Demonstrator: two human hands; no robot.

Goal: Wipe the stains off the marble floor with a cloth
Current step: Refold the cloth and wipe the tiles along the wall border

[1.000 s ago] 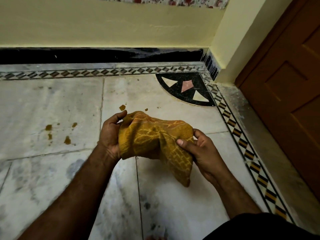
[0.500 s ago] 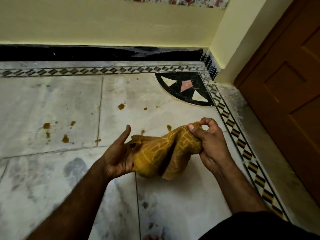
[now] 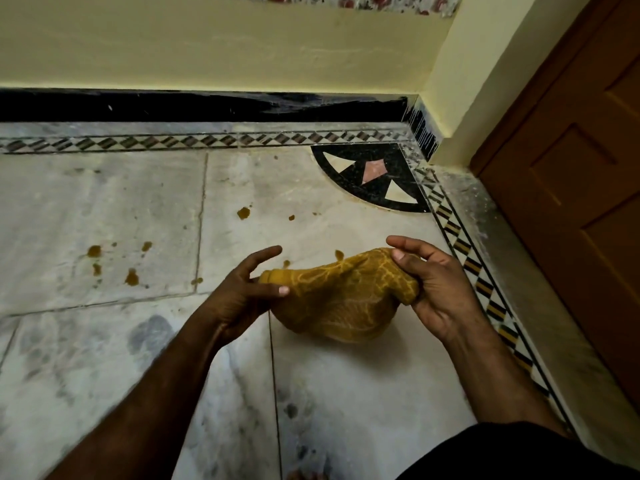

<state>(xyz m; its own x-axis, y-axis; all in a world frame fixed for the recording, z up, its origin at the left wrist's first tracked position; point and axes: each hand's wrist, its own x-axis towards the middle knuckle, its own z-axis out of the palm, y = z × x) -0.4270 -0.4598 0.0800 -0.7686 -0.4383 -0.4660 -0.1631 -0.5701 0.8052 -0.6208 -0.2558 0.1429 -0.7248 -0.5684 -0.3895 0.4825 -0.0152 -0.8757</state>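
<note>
Cloth: the mustard-yellow patterned cloth (image 3: pixel 341 299) is bunched into a loose bag between my two hands, over the pale veined marble floor (image 3: pixel 346 393); whether its belly touches the marble I cannot tell.
Right hand: my right hand (image 3: pixel 438 285) pinches the cloth's right end between thumb and curled fingers — a closed hold.
Left hand: my left hand (image 3: pixel 247 289) is half spread, thumb tip on the cloth's left end, the fingers lifted clear; more a steadying touch than a hold.
Step, as I judge it: gather the cloth into a firm pad before pressing down — a flat face should lift more than a loose fold.
Stains: the brown-orange spots nearest the cloth (image 3: pixel 338 253) sit just beyond its far edge; another group (image 3: pixel 131 277) lies well apart to my left.
Surround: a black-and-white diamond border strip (image 3: pixel 485 289) runs just right of my right hand.
</note>
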